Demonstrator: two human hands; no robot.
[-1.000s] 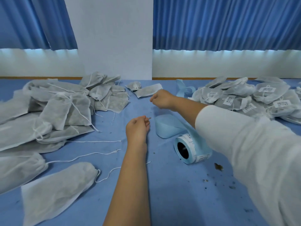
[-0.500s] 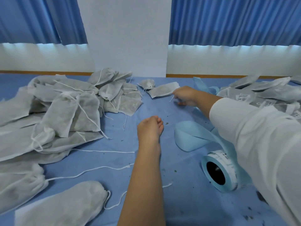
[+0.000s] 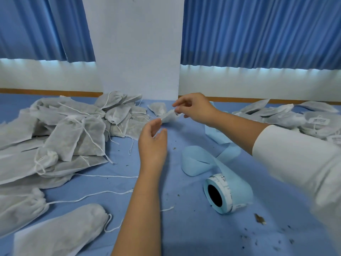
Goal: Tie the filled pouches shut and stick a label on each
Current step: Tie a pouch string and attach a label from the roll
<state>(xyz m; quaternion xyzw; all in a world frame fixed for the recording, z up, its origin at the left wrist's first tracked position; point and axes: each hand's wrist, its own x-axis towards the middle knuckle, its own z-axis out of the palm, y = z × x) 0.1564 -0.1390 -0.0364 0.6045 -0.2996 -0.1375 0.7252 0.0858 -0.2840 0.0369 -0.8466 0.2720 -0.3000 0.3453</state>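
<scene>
Blue tablecloth [image 3: 184, 228], pouch heap [image 3: 73, 133] left, label roll [image 3: 227, 196], right hand [image 3: 197, 108] pinching pouch [image 3: 169, 116]

Small pouch [image 3: 169, 116] held up over the blue table [image 3: 184, 235]
The small pouch is pinched at one end by the right grip [image 3: 197, 109], while the left grip [image 3: 152, 143] is raised just below it, fingers loosely spread. A label roll [image 3: 227, 194] is laid on its side nearby, and unlabelled pouches [image 3: 73, 130] are heaped at the left.
</scene>
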